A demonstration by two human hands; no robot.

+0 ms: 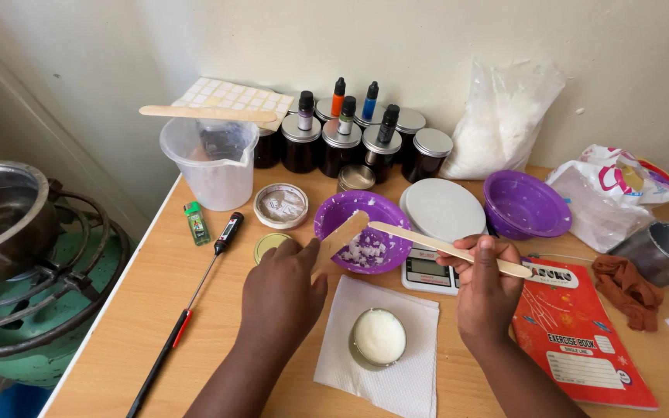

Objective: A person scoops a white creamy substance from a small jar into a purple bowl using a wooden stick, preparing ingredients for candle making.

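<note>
Two flat wooden sticks [340, 234], one pinched in each hand's fingers, over chunky white wax in a round purple bowl [333, 213].

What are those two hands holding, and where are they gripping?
Each holds a flat wooden stick by its near end: the left hand one stick, the right hand a longer one, far ends over the purple bowl.

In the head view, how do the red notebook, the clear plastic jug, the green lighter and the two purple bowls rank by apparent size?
1. red notebook
2. clear plastic jug
3. the two purple bowls, left and right: look alike, not ranked
4. green lighter
</note>
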